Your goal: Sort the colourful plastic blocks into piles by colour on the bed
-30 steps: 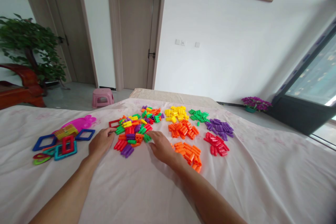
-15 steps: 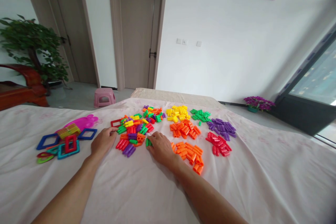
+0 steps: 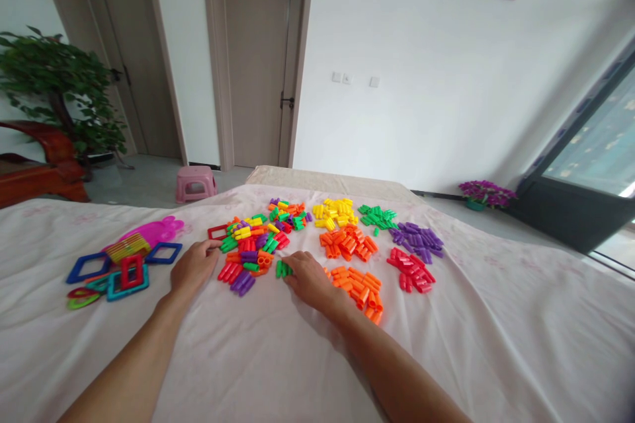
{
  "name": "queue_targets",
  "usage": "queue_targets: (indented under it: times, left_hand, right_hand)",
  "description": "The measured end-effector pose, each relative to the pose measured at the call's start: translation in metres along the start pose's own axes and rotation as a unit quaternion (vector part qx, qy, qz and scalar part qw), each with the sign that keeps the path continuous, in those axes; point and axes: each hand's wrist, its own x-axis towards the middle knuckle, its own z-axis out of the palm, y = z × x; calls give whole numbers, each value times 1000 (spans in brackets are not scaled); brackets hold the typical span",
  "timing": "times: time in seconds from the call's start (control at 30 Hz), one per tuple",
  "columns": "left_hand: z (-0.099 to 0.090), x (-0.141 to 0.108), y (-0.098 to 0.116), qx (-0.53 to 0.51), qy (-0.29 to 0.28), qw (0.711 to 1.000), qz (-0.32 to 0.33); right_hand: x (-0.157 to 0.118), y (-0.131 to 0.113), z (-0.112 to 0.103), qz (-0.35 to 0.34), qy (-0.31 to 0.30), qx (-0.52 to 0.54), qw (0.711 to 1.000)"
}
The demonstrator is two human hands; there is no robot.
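Bright tube-shaped toy blocks lie on a cloth. My right hand (image 3: 308, 279) is low over the cloth, its fingertips and thumb at a small group of green tube blocks (image 3: 282, 269), partly hidden by the fingers. My left hand (image 3: 194, 266) rests at the left edge of the mixed-colour pile (image 3: 251, 241), fingers stretched forward, holding nothing I can see. Its fingertips are beside a red square frame (image 3: 217, 231) and some green blocks. Right of my right hand is a heap of orange tube blocks (image 3: 358, 287), partly behind the wrist.
Sorted heaps lie farther right: yellow (image 3: 335, 213), green (image 3: 378, 217), purple (image 3: 417, 241), red (image 3: 411, 269) and another orange one (image 3: 348, 242). At left are blue square frames (image 3: 89, 268) and a magenta hand-shaped piece (image 3: 159, 230). A pink stool (image 3: 195, 184) stands beyond the cloth (image 3: 238, 357).
My right hand has shifted slightly right, and more of the green tube blocks shows by its fingertips. My left hand stays in place. The view has tilted a little.
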Motion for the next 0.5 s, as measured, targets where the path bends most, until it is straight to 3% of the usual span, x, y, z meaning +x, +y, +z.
queue_targets:
  times: [0.13, 0.27, 0.4, 0.5]
  left_hand:
    - [1, 0, -1, -3, 7, 1000, 1]
    - [1, 0, -1, 8, 9, 1000, 0]
    - [0, 1, -1, 17, 1, 1000, -3]
    - [1, 3, -3, 15, -4, 1000, -3]
  right_hand:
    - [-3, 0, 0, 24, 11, -4, 1000]
    - [-4, 8, -6, 30, 62, 36, 997]
    - [0, 30, -28, 89, 141, 121, 978]
    - [1, 60, -50, 144, 226, 161, 950]
